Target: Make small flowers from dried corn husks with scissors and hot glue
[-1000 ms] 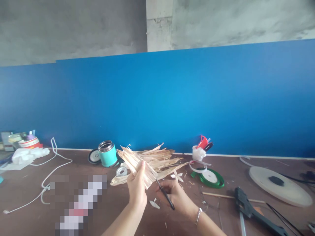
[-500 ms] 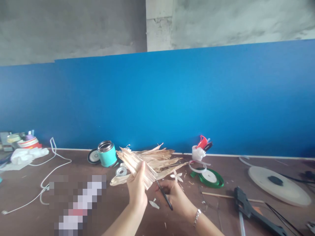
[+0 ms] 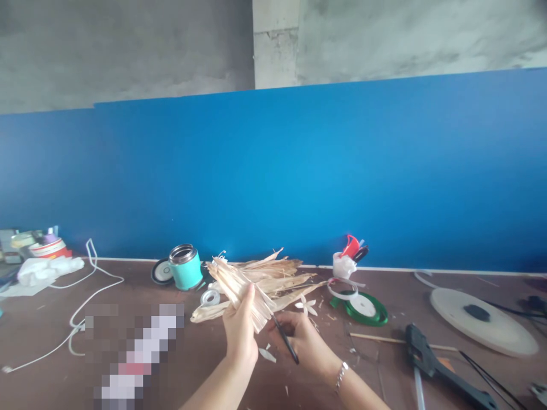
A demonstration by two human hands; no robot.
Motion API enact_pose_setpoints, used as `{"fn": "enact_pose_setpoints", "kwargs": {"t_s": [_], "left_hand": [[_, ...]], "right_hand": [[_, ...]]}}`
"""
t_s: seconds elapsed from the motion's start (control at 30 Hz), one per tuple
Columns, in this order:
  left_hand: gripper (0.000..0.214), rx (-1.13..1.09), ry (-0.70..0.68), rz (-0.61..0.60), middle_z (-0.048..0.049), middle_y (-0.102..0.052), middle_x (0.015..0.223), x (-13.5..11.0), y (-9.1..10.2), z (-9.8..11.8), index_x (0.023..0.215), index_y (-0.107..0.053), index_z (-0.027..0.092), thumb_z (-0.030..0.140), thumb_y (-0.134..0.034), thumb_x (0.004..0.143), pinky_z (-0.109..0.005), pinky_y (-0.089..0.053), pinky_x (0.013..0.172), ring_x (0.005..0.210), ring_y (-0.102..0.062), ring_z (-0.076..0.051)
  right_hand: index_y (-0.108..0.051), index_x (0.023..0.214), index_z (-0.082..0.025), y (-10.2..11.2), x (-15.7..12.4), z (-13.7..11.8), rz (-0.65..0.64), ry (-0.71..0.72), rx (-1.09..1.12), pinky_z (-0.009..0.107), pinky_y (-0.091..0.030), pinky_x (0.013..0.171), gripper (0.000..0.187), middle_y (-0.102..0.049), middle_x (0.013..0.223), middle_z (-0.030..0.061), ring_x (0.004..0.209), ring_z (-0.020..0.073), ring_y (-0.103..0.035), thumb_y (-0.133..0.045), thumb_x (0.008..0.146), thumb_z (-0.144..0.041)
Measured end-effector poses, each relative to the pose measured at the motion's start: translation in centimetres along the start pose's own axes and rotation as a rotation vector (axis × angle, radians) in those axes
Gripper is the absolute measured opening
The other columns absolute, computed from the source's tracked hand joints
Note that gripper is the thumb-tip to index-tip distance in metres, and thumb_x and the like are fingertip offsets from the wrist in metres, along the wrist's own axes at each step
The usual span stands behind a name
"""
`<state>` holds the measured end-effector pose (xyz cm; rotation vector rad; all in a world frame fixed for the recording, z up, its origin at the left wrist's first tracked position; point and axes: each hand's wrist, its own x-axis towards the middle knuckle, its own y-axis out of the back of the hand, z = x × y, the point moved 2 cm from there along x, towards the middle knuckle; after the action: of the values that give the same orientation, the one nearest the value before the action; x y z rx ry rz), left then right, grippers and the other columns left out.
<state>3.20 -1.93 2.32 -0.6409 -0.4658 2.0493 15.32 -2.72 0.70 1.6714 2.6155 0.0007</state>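
My left hand (image 3: 241, 327) is closed around a pale dried corn husk (image 3: 226, 282), thumb on top, its wide end fanned up and left. In my right hand (image 3: 303, 339) are black-handled scissors (image 3: 287, 341), seen edge-on. Their thin blades reach up-left against the right edge of the husk; whether the blades are spread cannot be made out. Behind both hands lies a pile of dried husks (image 3: 294, 279). A white flower-shaped piece (image 3: 306, 306) rests just beyond my right hand, and a pale scrap (image 3: 267, 355) lies on the table between my wrists.
A turquoise jar (image 3: 186, 270) and a tape roll (image 3: 210, 298) stand left of the husks. To the right are a green ribbon spool (image 3: 363, 306), a white cup (image 3: 343, 265) with pens, a glue gun (image 3: 427, 347) and a round disc (image 3: 453, 310). A white cable (image 3: 98, 290) loops at left.
My left hand and the husk have shifted slightly right, toward the scissors. My right hand stays nearly in place, still holding the scissors at the husk's edge.
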Motion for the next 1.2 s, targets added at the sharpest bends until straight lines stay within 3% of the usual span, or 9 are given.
{"fn": "enact_pose_setpoints", "kwargs": {"t_s": [0.17, 0.5, 0.57, 0.7, 0.87, 1.0, 1.2], "left_hand": [[0.02, 0.039, -0.074, 0.052, -0.0118, -0.072, 0.094, 1.5, 0.2, 1.0, 0.087, -0.07, 0.012, 0.019, -0.074, 0.069, -0.026, -0.053, 0.074, 0.091, -0.067, -0.021], [0.029, 0.168, -0.043, -0.112, -0.011, -0.073, 0.091, 2.5, 0.3, 2.1, 0.088, -0.071, 0.011, 0.024, -0.077, 0.063, -0.028, -0.052, 0.072, 0.09, -0.067, -0.024], [0.032, 0.168, -0.049, -0.114, -0.0104, -0.073, 0.089, 2.7, 0.4, 2.1, 0.089, -0.07, 0.012, 0.026, -0.077, 0.062, -0.027, -0.052, 0.07, 0.088, -0.068, -0.023], [0.037, 0.153, -0.022, -0.152, -0.0093, -0.074, 0.081, 2.3, 0.3, 1.5, 0.088, -0.069, 0.011, 0.032, -0.079, 0.059, -0.027, -0.052, 0.063, 0.078, -0.069, -0.024], [0.036, 0.215, 0.077, -0.25, -0.006, -0.069, 0.058, 0.5, -0.3, 0.3, 0.08, -0.067, 0.01, 0.037, -0.078, 0.058, -0.028, -0.049, 0.051, 0.055, -0.066, -0.022], [0.029, 0.267, 0.093, -0.301, -0.0038, -0.066, 0.054, -0.3, -0.6, 0.2, 0.074, -0.066, 0.011, 0.03, -0.079, 0.057, -0.026, -0.048, 0.048, 0.051, -0.064, -0.02], [0.029, 0.247, 0.051, -0.299, -0.0052, -0.07, 0.062, -0.6, -0.6, 0.4, 0.08, -0.068, 0.011, 0.026, -0.076, 0.058, -0.026, -0.049, 0.052, 0.058, -0.066, -0.021]], "right_hand": [[-0.062, 0.075, -0.013, 1.0, -0.2, -0.2, -0.15, -0.118, -0.063, 0.015, -0.032, 0.039, 0.014, -0.053, 0.047, -0.0044, 0.042, 0.0068, -0.046, -0.065, 0.065, -0.021], [-0.061, 0.081, -0.013, 2.2, 0.1, 0.2, -0.208, -0.205, -0.024, 0.017, -0.035, 0.04, 0.027, -0.056, 0.046, -0.0044, 0.039, 0.0069, -0.047, -0.067, 0.064, -0.033], [-0.06, 0.081, -0.013, 2.3, 0.1, 0.1, -0.177, -0.197, -0.017, 0.016, -0.033, 0.04, 0.028, -0.056, 0.047, -0.0043, 0.041, 0.007, -0.047, -0.067, 0.064, -0.034], [-0.055, 0.082, -0.016, 2.0, 0.2, -0.7, 0.019, -0.108, 0.081, 0.016, -0.025, 0.04, 0.031, -0.056, 0.052, -0.0042, 0.045, 0.0071, -0.045, -0.069, 0.064, -0.037], [-0.052, 0.084, -0.019, 1.2, 0.3, -1.1, 0.236, -0.038, 0.287, 0.018, -0.028, 0.045, 0.041, -0.051, 0.057, -0.0071, 0.049, 0.0074, -0.042, -0.076, 0.054, -0.034], [-0.052, 0.081, -0.018, 1.2, 0.3, -1.1, 0.296, 0.002, 0.32, 0.018, -0.029, 0.046, 0.042, -0.046, 0.054, -0.0083, 0.047, 0.0061, -0.038, -0.078, 0.051, -0.03], [-0.053, 0.079, -0.018, 0.8, 0.3, -1.1, 0.285, 0.043, 0.292, 0.018, -0.029, 0.043, 0.04, -0.044, 0.054, -0.0083, 0.046, 0.0053, -0.035, -0.079, 0.049, -0.029]]}}
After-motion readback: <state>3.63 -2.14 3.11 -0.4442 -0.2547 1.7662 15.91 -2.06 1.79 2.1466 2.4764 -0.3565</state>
